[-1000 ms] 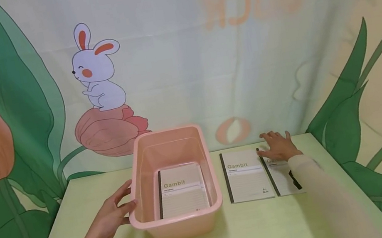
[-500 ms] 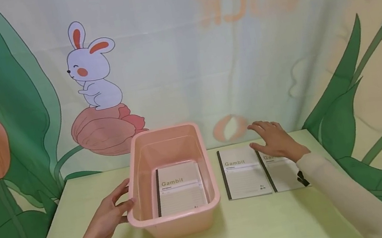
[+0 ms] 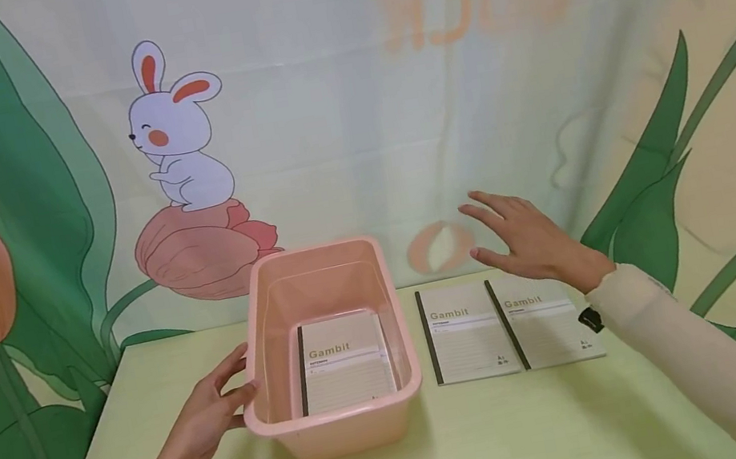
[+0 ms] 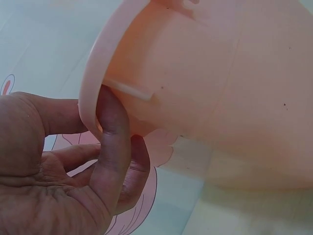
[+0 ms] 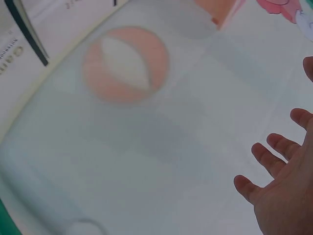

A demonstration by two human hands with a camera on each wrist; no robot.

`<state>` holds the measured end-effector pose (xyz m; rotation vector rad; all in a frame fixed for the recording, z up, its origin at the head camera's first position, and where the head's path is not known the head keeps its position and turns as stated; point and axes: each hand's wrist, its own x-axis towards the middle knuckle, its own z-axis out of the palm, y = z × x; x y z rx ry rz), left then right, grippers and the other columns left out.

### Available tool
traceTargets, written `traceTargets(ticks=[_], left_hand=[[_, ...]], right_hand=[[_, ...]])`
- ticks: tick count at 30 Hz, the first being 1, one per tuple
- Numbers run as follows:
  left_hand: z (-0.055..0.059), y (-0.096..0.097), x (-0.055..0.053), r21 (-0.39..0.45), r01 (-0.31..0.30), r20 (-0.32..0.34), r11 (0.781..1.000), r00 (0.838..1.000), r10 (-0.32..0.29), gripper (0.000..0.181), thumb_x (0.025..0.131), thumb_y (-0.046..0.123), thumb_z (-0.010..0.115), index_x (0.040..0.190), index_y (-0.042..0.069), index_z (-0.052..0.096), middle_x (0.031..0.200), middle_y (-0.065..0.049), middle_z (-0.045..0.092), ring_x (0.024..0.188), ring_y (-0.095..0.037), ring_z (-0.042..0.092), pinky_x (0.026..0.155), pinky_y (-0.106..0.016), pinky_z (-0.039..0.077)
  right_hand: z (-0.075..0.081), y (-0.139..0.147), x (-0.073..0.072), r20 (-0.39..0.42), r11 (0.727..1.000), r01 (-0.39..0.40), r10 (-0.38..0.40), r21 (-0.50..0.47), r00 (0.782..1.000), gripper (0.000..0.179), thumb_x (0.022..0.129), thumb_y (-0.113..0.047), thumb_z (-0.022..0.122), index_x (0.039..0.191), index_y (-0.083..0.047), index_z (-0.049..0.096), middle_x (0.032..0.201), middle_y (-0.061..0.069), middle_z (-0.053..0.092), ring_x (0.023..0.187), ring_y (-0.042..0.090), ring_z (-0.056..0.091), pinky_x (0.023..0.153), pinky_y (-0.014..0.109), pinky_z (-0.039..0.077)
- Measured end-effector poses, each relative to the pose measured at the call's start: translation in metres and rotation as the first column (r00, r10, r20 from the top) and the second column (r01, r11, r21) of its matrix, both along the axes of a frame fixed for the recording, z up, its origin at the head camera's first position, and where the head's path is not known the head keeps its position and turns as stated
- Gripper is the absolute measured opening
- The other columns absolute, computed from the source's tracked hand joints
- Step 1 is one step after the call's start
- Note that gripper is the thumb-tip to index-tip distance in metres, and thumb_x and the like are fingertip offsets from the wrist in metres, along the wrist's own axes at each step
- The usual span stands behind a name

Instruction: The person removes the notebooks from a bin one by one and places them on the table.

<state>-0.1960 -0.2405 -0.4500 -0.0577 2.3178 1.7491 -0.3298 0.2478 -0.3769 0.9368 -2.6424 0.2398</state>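
My left hand grips the left rim of a pink plastic basin. In the left wrist view, its fingers curl under the basin's lip. A Gambit notebook with a dark spine lies face up inside. Right of the basin, two similar notebooks rest side by side: a left one and a right one. My right hand is raised over their far edges, fingers spread, holding nothing. The right wrist view shows that hand against the backdrop.
Everything stands on a pale green table. Directly behind it hangs a printed curtain with a rabbit and tulips. Black cameras are strapped to both wrists.
My right hand has lifted up and away from the right notebook, uncovering its cover. My left hand keeps its hold on the basin rim. The view has shifted slightly.
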Motion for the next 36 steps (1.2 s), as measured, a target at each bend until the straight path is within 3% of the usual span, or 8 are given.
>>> traceTargets(ticks=[8,12,19,26,31,36], left_hand=[[-0.001,0.001,-0.001,-0.014,-0.008,0.008,1.0,1.0,0.008,0.071,0.1,0.02,0.055,0.159,0.025,0.016,0.158,-0.019,0.025,0.127,-0.039,0.052,0.084,-0.042,0.059],[0.0,0.0,0.0,-0.016,-0.005,0.011,1.0,1.0,0.005,0.072,0.1,0.021,0.056,0.159,0.024,0.016,0.158,-0.018,0.026,0.127,-0.039,0.052,0.084,-0.041,0.059],[0.002,0.0,0.0,-0.017,-0.005,0.009,1.0,1.0,0.005,0.073,0.1,0.022,0.057,0.159,0.023,0.015,0.158,-0.019,0.025,0.128,-0.041,0.05,0.084,-0.041,0.059],[-0.002,0.002,0.001,-0.019,-0.015,0.022,1.0,1.0,0.016,0.072,0.1,0.021,0.055,0.159,0.025,0.014,0.158,-0.019,0.025,0.131,-0.043,0.047,0.085,-0.044,0.059],[-0.001,0.002,0.002,-0.02,-0.015,0.024,1.0,1.0,0.016,0.072,0.1,0.021,0.055,0.159,0.024,0.015,0.158,-0.018,0.025,0.131,-0.042,0.047,0.086,-0.044,0.059],[0.001,0.002,0.001,-0.014,-0.01,0.015,1.0,1.0,0.01,0.071,0.1,0.02,0.055,0.159,0.024,0.015,0.158,-0.018,0.026,0.131,-0.043,0.047,0.086,-0.044,0.059]], right_hand=[[0.036,-0.026,0.003,-0.012,0.999,-0.048,0.049,0.023,0.999,0.068,0.097,-0.054,0.05,0.156,-0.028,0.027,0.163,0.005,0.024,0.145,0.032,0.032,0.117,0.055,0.024],[0.049,-0.05,0.003,0.097,0.998,-0.064,0.064,-0.004,0.993,0.069,0.098,-0.056,0.047,0.157,-0.029,0.022,0.164,0.003,0.021,0.149,0.031,0.026,0.119,0.054,0.023],[0.066,-0.105,0.002,0.27,0.995,-0.093,0.099,-0.033,0.958,0.071,0.098,-0.063,0.039,0.157,-0.031,0.019,0.165,0.0,0.017,0.152,0.026,0.018,0.121,0.053,0.023],[0.061,-0.158,-0.006,0.386,0.994,-0.108,0.101,-0.004,0.917,0.07,0.099,-0.058,0.041,0.158,-0.027,0.017,0.166,0.004,0.014,0.153,0.026,0.017,0.121,0.05,0.024],[0.045,-0.196,-0.01,0.45,0.99,-0.134,0.096,0.053,0.888,0.07,0.1,-0.053,0.043,0.158,-0.024,0.018,0.165,0.006,0.016,0.152,0.028,0.019,0.121,0.048,0.026],[0.028,-0.227,-0.023,0.506,0.989,-0.114,0.051,0.095,0.861,0.069,0.099,-0.053,0.045,0.157,-0.025,0.021,0.164,0.004,0.021,0.15,0.026,0.024,0.121,0.046,0.028]])
